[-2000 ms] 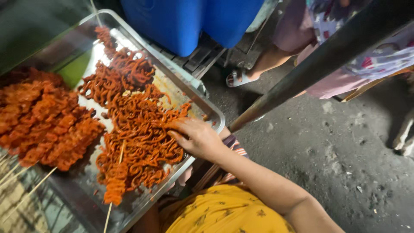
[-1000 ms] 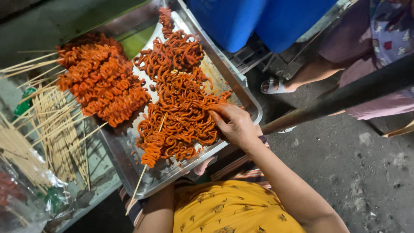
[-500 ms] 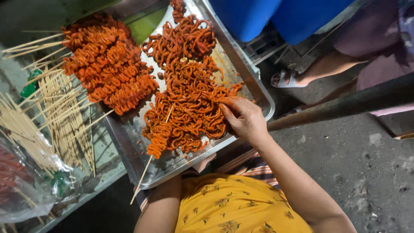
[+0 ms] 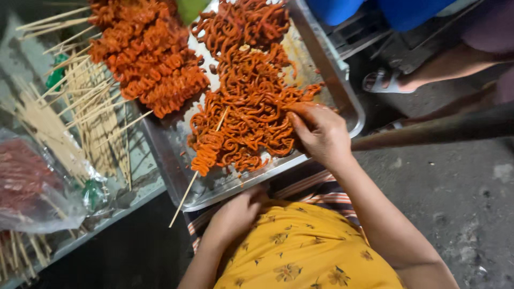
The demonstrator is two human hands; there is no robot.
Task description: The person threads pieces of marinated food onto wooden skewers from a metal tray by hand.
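One stack of threaded skewers (image 4: 147, 59) is piled aside while loose orange strips (image 4: 249, 115) are pinched by the half-closed right hand (image 4: 321, 134); the left hand (image 4: 235, 211) is held curled under the tray (image 4: 332, 69), its grasp hidden.

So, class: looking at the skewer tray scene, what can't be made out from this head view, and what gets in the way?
- Left hand: its fingers go under the metal tray, so any grip is hidden.
- Right hand: fingertips sink into the orange coiled strips; whether it pinches one is unclear.
- Another person's sandalled foot: the rest is cut off by the top edge.
- Plastic bag: contents blurred.
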